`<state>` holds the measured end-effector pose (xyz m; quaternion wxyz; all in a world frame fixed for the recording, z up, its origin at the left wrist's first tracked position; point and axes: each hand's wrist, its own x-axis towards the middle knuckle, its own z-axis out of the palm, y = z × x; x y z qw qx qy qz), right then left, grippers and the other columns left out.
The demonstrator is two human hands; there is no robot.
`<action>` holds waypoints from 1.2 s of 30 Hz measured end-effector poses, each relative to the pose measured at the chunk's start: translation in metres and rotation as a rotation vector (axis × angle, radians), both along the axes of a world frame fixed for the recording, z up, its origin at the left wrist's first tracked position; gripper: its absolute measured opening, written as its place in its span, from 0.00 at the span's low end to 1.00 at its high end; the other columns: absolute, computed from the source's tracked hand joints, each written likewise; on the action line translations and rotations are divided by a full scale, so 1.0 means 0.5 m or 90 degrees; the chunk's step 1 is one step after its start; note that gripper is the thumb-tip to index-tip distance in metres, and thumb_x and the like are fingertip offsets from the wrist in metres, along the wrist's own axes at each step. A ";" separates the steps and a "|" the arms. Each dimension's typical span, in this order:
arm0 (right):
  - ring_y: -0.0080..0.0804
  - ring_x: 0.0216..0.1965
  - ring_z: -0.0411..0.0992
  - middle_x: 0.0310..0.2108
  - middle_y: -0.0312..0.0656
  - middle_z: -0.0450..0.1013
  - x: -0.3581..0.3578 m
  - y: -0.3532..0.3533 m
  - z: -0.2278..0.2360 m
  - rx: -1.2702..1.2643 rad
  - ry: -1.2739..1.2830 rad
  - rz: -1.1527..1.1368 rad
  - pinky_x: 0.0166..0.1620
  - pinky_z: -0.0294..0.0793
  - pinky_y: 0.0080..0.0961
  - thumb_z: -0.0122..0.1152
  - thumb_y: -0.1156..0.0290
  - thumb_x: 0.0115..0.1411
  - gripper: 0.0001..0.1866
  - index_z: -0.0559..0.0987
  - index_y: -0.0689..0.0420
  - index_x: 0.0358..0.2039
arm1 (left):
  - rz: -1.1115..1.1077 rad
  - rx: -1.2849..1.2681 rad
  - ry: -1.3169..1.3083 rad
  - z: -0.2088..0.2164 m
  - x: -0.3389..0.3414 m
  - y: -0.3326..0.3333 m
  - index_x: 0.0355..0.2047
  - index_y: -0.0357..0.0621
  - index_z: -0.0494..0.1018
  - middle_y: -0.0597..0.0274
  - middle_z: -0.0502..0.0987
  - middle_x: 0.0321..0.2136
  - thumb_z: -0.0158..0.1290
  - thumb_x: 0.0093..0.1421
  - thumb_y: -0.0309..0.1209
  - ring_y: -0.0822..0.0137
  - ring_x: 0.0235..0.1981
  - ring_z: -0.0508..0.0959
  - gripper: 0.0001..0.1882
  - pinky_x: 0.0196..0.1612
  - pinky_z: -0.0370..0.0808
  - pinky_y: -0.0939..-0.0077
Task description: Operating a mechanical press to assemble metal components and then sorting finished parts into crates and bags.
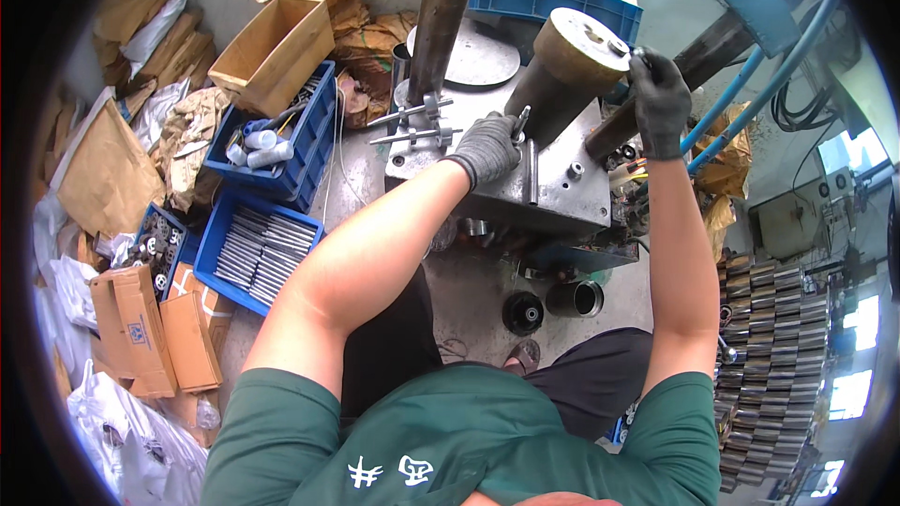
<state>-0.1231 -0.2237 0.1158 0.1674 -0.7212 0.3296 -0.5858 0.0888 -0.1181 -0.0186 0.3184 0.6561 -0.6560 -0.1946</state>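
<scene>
My left hand [489,148], in a grey knit glove, is closed around a short metal pin [522,119] with a tapered tip, low over the steel machine bed. Right beside it, a plain metal rod [533,172] lies at the bed's front. Behind stands a thick dark cylinder [555,84] with a pale, shiny round top. At the right rim of that top, my right hand [660,101], in a dark glove, is raised with fingertips pinched together. A small bright bit shows at those fingertips, too small to name.
A steel column [441,28] rises beside a round plate [480,58]. Clamped rods [417,122] lie on the bed's left. Blue crates [232,272] with metal rods and parts stand left; blue hoses [750,98] and stacked metal tubes [773,365] are right. Two round parts [575,299] sit on the floor.
</scene>
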 end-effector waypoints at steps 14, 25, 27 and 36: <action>0.45 0.44 0.81 0.39 0.50 0.82 0.042 -0.082 0.044 0.007 0.402 -0.289 0.53 0.77 0.38 0.63 0.53 0.61 0.18 0.86 0.52 0.43 | -0.074 0.083 0.139 -0.047 0.006 -0.028 0.41 0.39 0.79 0.52 0.81 0.28 0.55 0.58 0.38 0.62 0.33 0.81 0.16 0.43 0.77 0.66; 0.48 0.44 0.78 0.41 0.50 0.79 -0.023 0.037 0.024 -0.097 0.291 -0.257 0.52 0.76 0.40 0.66 0.57 0.59 0.17 0.82 0.59 0.40 | -0.157 0.144 0.215 -0.075 0.016 -0.034 0.49 0.40 0.72 0.64 0.79 0.37 0.67 0.51 0.29 0.73 0.39 0.77 0.26 0.48 0.77 0.76; 0.46 0.40 0.79 0.36 0.52 0.79 -0.072 0.108 -0.032 0.049 0.271 -0.181 0.46 0.77 0.41 0.68 0.60 0.58 0.15 0.79 0.61 0.33 | -0.148 0.130 0.181 -0.067 0.013 -0.021 0.50 0.39 0.71 0.63 0.79 0.36 0.68 0.51 0.29 0.73 0.40 0.77 0.26 0.48 0.77 0.75; 0.51 0.30 0.78 0.25 0.52 0.77 -0.209 0.454 -0.283 0.248 0.506 0.099 0.36 0.77 0.38 0.68 0.60 0.59 0.15 0.80 0.59 0.29 | -0.095 0.071 0.166 0.000 -0.028 0.059 0.52 0.37 0.71 0.55 0.80 0.38 0.66 0.56 0.35 0.65 0.41 0.80 0.26 0.46 0.77 0.70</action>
